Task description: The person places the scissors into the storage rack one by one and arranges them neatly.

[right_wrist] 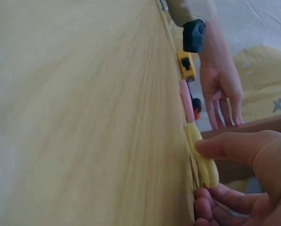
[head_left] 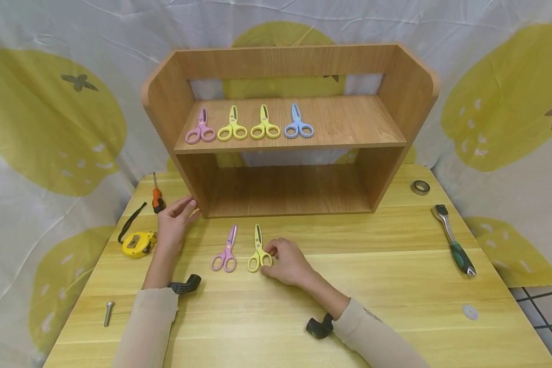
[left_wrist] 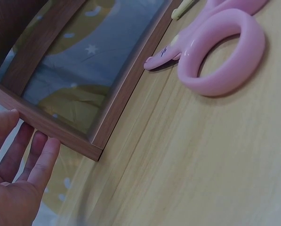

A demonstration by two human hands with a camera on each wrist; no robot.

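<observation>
Four scissors lie on our shelf (head_left: 349, 125); our right hand (head_left: 287, 263) pinches the yellow scissors (head_left: 259, 250); pink scissors (head_left: 227, 251) wait; left hand (head_left: 175, 222), fingers relaxed, steadies the shelf.

Small yellow scissors (head_left: 259, 249), blades closed, flat on the wooden table, tips toward the shelf, handle loops nearest

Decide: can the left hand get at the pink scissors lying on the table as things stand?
Probably yes. The left hand rests open by the shelf's corner, and bare table separates it from the pink scissors.
</observation>
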